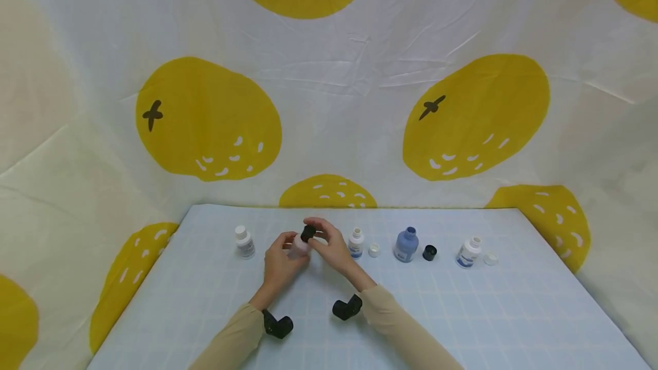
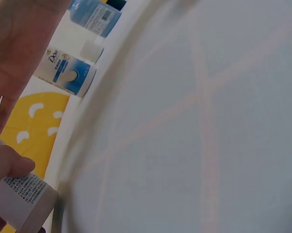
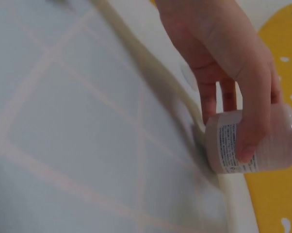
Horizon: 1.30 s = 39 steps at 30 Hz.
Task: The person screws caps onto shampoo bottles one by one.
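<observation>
Left of middle, near the back edge of the tabletop [image 1: 462, 313], the left hand [image 1: 280, 264] grips the pink bottle [image 3: 279, 143], the right hand [image 1: 333, 249] pinches its black cap [image 1: 308, 233] — better to hold the body firmly (without squeezing), the cap level

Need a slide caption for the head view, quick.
Left fingers hold a pinkish bottle; right fingers grip its black cap.
</observation>
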Each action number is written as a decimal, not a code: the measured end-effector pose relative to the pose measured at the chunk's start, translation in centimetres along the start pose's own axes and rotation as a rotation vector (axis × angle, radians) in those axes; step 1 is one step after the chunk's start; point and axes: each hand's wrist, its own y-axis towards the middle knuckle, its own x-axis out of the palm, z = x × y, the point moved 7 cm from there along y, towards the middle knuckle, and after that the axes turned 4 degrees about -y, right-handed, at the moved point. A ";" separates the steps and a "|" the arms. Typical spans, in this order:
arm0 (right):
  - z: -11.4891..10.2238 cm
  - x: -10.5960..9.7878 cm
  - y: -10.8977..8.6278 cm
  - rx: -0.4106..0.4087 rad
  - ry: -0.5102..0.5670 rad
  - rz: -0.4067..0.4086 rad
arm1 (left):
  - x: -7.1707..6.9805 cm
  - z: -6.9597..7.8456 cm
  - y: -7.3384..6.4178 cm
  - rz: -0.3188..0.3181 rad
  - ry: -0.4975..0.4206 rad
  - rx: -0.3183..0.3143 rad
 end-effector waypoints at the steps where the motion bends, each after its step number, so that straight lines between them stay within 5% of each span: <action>1: -0.3 0.0 -0.1 -0.012 0.004 -0.008 | 0.0 0.0 0.0 0.000 -0.001 0.000; 8: -3.0 -0.5 -0.5 -0.016 0.016 -0.022 | -0.1 0.0 0.0 0.007 -0.005 -0.002; 16: 0.3 -0.1 -0.2 0.026 0.037 0.027 | -0.2 -0.3 0.1 0.011 0.003 -0.032; 25: -2.8 -0.5 -0.6 0.113 0.058 0.016 | -0.3 0.0 -0.2 0.036 0.003 -0.032; 39: -3.2 -0.4 -0.7 0.155 -0.033 0.119 | -0.2 0.0 -0.3 0.039 0.010 -0.038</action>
